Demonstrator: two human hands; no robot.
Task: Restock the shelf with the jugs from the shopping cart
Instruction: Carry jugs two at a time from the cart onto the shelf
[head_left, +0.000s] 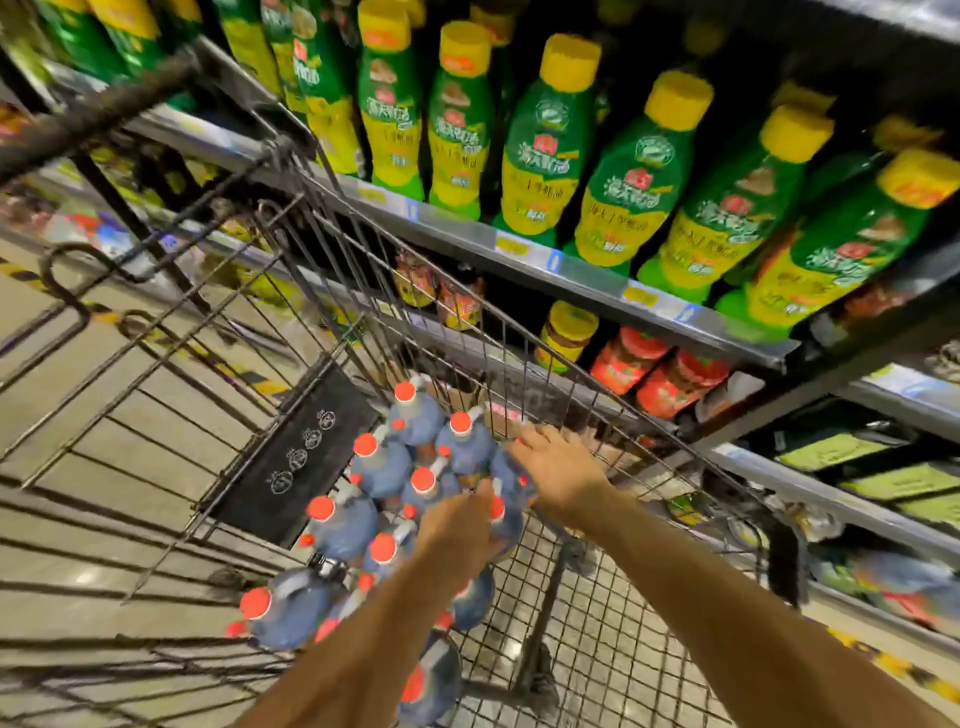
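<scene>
Several dark blue jugs with red caps (340, 525) stand packed in the wire shopping cart (613, 613). My left hand (457, 530) reaches down among them, its fingers curled round the neck of one jug (511, 522) near the cart's right side. Just beyond it my right hand (558, 470) hovers over another jug (501, 467); the fingers are spread, blurred by motion, and hold nothing. To the right stands the shelf (582, 273), with a dark gap on the lower level beside the cart.
Green bottles with yellow caps (540, 156) fill the upper shelf. Red-lidded jars (675, 382) and a yellow-lidded jar (569, 332) sit below. The cart's folded child seat (296, 447) and handle (93, 111) lie to the left. Tiled floor surrounds the cart.
</scene>
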